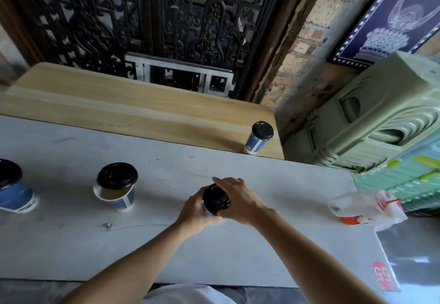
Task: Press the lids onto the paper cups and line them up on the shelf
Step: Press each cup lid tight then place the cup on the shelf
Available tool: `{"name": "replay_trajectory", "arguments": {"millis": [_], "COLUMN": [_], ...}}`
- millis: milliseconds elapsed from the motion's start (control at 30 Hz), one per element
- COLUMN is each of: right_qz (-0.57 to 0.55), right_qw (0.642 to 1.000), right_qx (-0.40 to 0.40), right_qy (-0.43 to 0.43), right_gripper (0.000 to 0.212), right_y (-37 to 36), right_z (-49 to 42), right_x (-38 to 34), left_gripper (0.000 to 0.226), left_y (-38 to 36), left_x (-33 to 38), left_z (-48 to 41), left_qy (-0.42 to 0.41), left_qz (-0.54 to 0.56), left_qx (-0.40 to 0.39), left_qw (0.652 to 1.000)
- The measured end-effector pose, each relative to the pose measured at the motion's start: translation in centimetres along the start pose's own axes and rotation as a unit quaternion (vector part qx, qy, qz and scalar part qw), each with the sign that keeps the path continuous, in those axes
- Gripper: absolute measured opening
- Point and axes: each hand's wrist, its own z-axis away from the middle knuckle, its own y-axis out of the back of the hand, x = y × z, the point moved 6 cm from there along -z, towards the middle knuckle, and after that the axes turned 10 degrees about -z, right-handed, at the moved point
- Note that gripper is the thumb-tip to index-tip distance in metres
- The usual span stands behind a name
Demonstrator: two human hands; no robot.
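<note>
On the white table both my hands hold one paper cup with a black lid. My left hand grips the cup's side, which is mostly hidden. My right hand curls over the lid's right edge. To the left stands a blue cup with a black lid lying askew on its rim. Another lidded blue cup is cut off at the left edge. On the wooden shelf behind the table, one lidded cup stands at its right end.
A plastic bag with red print lies at the table's right end. A red round sticker marks the near right corner. Green plastic furniture stands to the right. A dark carved screen rises behind the shelf.
</note>
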Motion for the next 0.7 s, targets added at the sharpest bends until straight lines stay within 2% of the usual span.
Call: {"name": "replay_trajectory", "arguments": {"millis": [133,267,433,500,533,567,667,700], "right_qz": [-0.038,-0.107,-0.169,-0.258,-0.33,-0.413,-0.667,-0.7], "right_qw": [0.999,0.993,0.979,0.954,0.926,0.881,0.682,0.649], "right_qx": [0.011,0.037,0.113,0.148,0.166,0.186,0.186,0.171], "right_qy": [-0.011,-0.024,-0.019,-0.046,-0.084,-0.133,-0.235,-0.243], "right_gripper": [0.09,0.09,0.082,0.075,0.07,0.064,0.037,0.028], "right_y": [-0.5,-0.9,-1.5,-1.8,-2.0,-2.3,-4.6,-5.2], "right_z": [0.8,1.1,1.8,2.4,2.8,3.3,4.7,4.9], "right_x": [0.7,1.3,1.9,2.7,3.4,4.3,5.7,5.6], "left_gripper": [0.063,0.024,0.016,0.015,0.015,0.016,0.02,0.02], "left_y": [0.3,0.9,0.6,0.9,0.9,0.7,0.0,-0.2], "left_x": [-0.7,-0.4,0.1,-0.1,-0.1,-0.2,-0.5,-0.5], "left_z": [0.5,0.5,0.1,0.0,-0.1,-0.2,0.0,0.1], "left_qy": [0.008,0.085,0.103,0.1,0.099,0.099,0.105,0.107], "left_qz": [0.116,0.249,0.212,0.206,0.201,0.197,0.172,0.165], "left_qx": [-0.028,-0.019,0.046,0.061,0.061,0.057,0.054,0.058], "left_qw": [0.993,0.965,0.971,0.971,0.973,0.974,0.978,0.979]}}
